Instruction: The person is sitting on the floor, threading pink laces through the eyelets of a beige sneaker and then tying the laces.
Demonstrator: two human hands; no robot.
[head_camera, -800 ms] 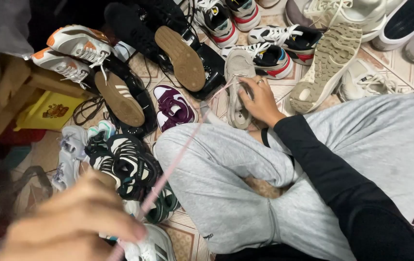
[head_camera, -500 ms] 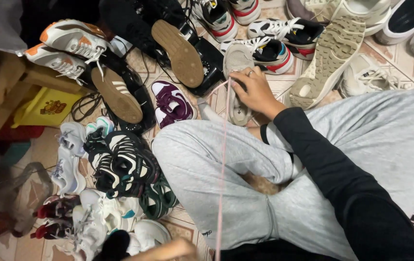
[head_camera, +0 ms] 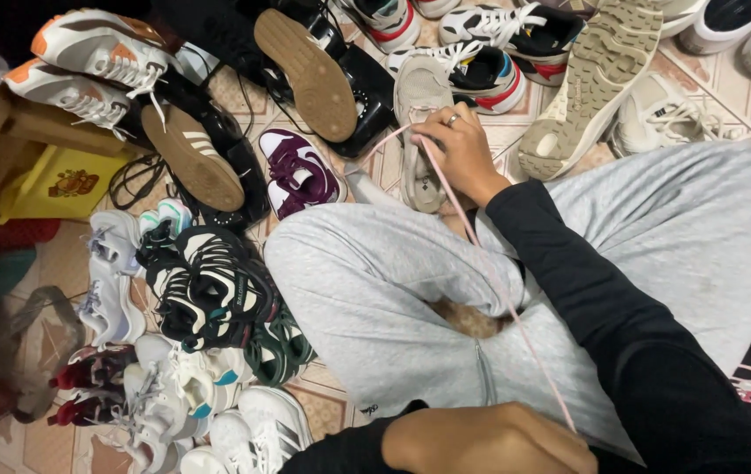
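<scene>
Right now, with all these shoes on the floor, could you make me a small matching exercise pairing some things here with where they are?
Things:
1. beige lace-up sneaker
2. thin pink shoelace
3. small purple and white sneaker
4. yellow box

Places:
A. at far left
B. under the right hand
C. left of the beige shoe
D. stretched between both hands

Pairs: 1-B, 2-D, 3-C, 4-A

A beige shoe (head_camera: 419, 132) lies on the tiled floor, far centre, toe pointing away, upper facing up. A thin pink lace (head_camera: 489, 272) is threaded at its eyelets — drawn taut from there, slanting near and right across the grey trousers.
</scene>
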